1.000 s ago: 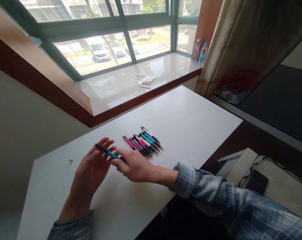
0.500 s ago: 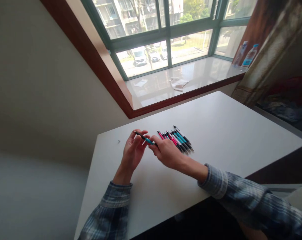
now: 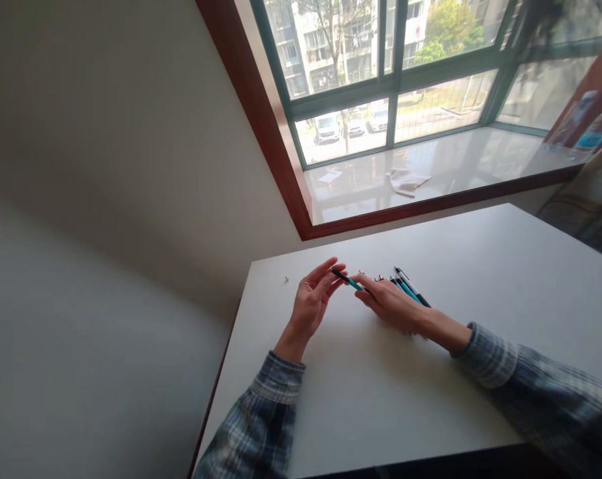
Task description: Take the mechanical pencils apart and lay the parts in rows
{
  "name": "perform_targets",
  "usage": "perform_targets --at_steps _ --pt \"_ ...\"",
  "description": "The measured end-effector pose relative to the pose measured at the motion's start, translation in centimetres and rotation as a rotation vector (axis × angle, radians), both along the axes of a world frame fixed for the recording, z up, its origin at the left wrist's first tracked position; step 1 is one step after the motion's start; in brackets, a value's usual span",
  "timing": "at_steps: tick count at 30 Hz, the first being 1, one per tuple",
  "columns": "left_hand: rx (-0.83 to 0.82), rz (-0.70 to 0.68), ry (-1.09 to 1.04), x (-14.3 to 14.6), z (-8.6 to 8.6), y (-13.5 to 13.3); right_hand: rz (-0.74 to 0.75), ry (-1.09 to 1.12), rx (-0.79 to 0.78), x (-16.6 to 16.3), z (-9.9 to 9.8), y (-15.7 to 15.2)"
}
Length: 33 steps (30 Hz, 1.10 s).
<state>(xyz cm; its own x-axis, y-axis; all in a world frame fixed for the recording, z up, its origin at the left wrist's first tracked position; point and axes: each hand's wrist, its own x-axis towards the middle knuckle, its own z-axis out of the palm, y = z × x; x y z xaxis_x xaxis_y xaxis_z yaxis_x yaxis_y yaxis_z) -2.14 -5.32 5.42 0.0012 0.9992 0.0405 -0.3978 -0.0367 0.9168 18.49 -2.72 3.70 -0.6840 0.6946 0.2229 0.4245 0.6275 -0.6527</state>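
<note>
Over the white table [image 3: 330, 399], a teal and black pen [image 3: 354, 285] slants between my two hands. My left hand [image 3: 310, 299] has its thumb and fingers around the black upper end, with the index finger stretched out past it. The lower end is pinched in the fingers of my right hand [image 3: 393, 303]. Under and behind that hand lies a row of pens [image 3: 405, 287], teal, black and white ones showing; my hand hides much of the row. A tiny silvery piece [image 3: 287, 279], too small to name, lies left of my left hand.
A red-brown frame edges the window sill [image 3: 460, 156] behind the table. On the sill are a crumpled pale sheet [image 3: 408, 181], a small white paper [image 3: 329, 177] and plastic bottles [image 3: 597, 133] at the far right. A bare wall [image 3: 131, 199] stands to the left.
The view has swung left, so the table and hands appear farther right. My right hand now covers more of the pen row. The teal pen is still between both hands.
</note>
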Motion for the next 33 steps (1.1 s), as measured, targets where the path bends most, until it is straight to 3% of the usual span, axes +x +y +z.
perform_targets --at_steps 8,15,22,33 --pt "0.034 0.125 0.115 0.1 -0.2 -0.2 -0.013 0.015 0.008 0.3 -0.3 -0.6" --pt "0.003 -0.012 0.122 0.7 -0.3 -0.5 -0.023 0.083 -0.06 0.2 0.0 -0.9" --pt "0.014 0.091 0.104 0.9 -0.3 -0.4 -0.038 0.029 -0.026 -0.2 0.4 -1.1" --pt "0.093 0.075 0.16 0.7 0.4 -0.5 -0.08 0.036 0.01 -0.4 -0.1 -1.2"
